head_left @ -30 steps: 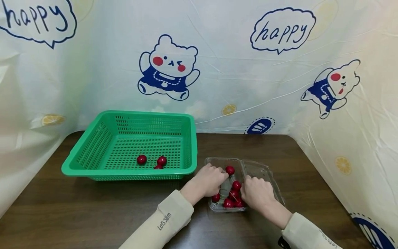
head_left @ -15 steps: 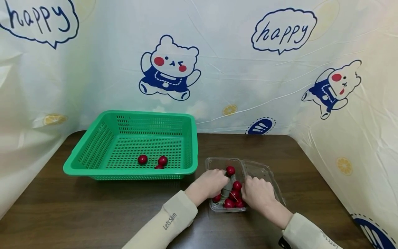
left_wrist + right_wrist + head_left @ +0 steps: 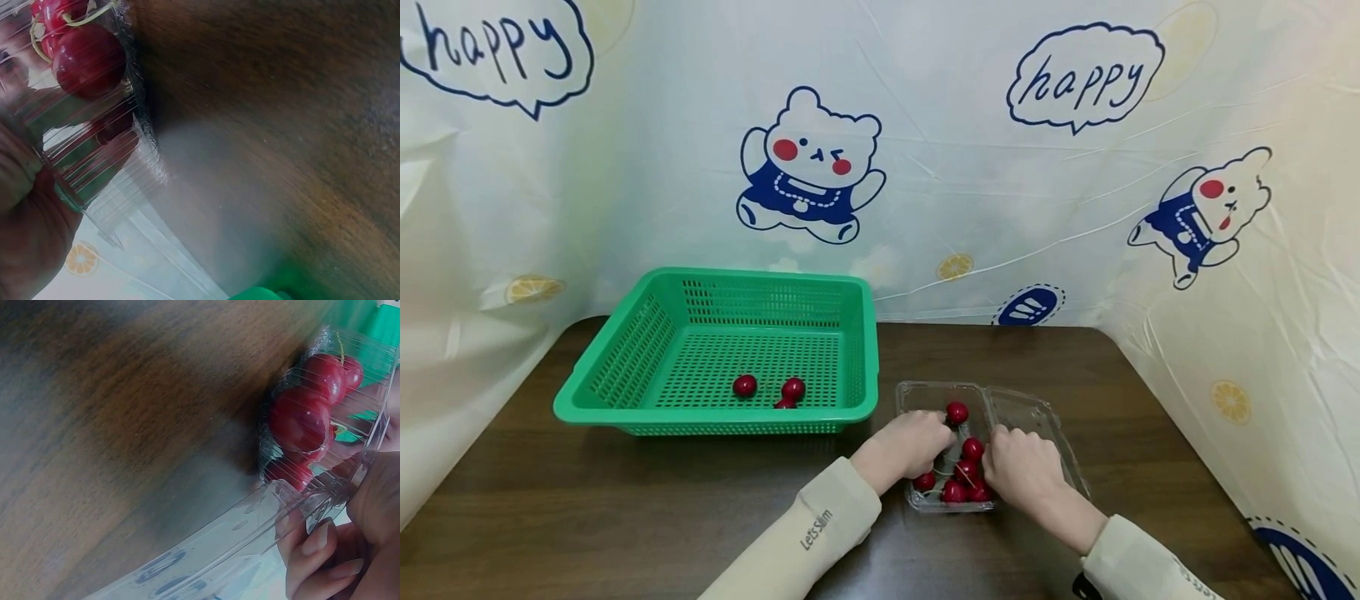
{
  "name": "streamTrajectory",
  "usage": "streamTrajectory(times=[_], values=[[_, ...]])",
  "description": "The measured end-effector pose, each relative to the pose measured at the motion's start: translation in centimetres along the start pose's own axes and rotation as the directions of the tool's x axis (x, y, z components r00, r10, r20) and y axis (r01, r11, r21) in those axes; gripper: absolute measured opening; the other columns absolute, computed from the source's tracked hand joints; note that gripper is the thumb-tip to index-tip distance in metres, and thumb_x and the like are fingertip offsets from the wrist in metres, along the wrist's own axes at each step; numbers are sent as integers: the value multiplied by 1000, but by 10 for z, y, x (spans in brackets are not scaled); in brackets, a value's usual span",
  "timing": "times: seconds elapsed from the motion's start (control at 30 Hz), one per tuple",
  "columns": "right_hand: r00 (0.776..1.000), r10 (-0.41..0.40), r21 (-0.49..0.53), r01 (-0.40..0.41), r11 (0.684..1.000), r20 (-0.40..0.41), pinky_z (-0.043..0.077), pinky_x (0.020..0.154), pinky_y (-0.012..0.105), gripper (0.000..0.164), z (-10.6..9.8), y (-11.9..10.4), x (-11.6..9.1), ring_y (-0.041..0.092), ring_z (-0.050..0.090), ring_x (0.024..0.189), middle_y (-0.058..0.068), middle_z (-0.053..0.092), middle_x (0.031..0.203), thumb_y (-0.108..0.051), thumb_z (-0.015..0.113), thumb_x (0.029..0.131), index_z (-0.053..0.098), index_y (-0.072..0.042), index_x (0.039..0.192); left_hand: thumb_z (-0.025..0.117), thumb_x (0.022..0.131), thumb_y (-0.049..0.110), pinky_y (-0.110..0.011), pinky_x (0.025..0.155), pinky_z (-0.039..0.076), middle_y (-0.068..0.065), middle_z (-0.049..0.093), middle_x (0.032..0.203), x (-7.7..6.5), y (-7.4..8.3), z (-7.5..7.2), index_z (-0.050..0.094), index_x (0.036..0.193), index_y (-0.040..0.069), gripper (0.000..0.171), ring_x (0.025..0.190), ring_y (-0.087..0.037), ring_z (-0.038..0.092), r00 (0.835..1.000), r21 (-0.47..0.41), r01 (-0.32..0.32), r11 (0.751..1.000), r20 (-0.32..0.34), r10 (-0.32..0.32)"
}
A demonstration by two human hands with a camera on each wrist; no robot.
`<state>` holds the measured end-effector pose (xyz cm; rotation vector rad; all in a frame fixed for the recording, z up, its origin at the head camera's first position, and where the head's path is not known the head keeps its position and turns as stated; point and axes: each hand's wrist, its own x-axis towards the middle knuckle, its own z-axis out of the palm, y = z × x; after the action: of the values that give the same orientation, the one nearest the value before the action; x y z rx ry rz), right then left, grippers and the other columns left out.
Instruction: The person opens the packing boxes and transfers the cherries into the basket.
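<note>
The green basket (image 3: pixel 715 417) takes up the far edge of the desk (image 3: pixel 1138 450) from near its far left corner to about midway, its walls barring any low path, its top open to a reach from above. Beyond that edge, a curtain (image 3: pixel 970 192) closes the way. A narrow gap parts basket from plastic box (image 3: pixel 940 386) (see-through, but walled all the same). The left fingers (image 3: pixel 938 433) and right fingers (image 3: pixel 997 454) obstruct its sides; cherries (image 3: pixel 967 472) crowd its near half. Bare wood runs between lid (image 3: pixel 1026 404) and right edge; the sleeves (image 3: pixel 797 542) leave a lane between them from the near side.
</note>
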<state>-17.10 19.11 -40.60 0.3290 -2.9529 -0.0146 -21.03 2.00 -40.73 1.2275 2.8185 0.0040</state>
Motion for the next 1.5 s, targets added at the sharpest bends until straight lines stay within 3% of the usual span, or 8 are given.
streamTrajectory(times=[0.43,0.73,1.03,1.5], values=[[1000,19,-1,-19,1000,-2,38,31,37,30,0,3,1,20,45,38,6,48,46,-17,61,85,49,-7,59,72,84,14,-32,82,58,-5,69,104,5,5,4,72,103,19,19,91,-17,64,1000,78,-7,997,-21,9],[1000,16,4,-16,1000,3,39,31,38,29,1,4,-1,22,48,38,8,49,47,-17,61,85,49,-7,60,73,82,19,-31,75,59,-3,69,107,5,5,1,72,106,22,23,90,-17,63,999,124,-31,992,-20,34],[1000,16,9,-16,1000,-2,37,31,37,28,0,3,0,20,45,38,7,48,47,-16,60,84,48,-8,60,73,83,20,-32,78,57,-3,69,110,4,5,-3,70,112,23,29,93,-19,64,999,162,-35,986,-18,39],[1000,-16,-10,16,1000,-10,37,31,37,28,2,1,1,19,43,37,6,46,46,-15,60,82,47,-8,58,70,85,19,-32,83,58,-5,69,115,-5,0,-10,67,120,22,36,91,-18,65,996,129,-64,990,-56,72]])
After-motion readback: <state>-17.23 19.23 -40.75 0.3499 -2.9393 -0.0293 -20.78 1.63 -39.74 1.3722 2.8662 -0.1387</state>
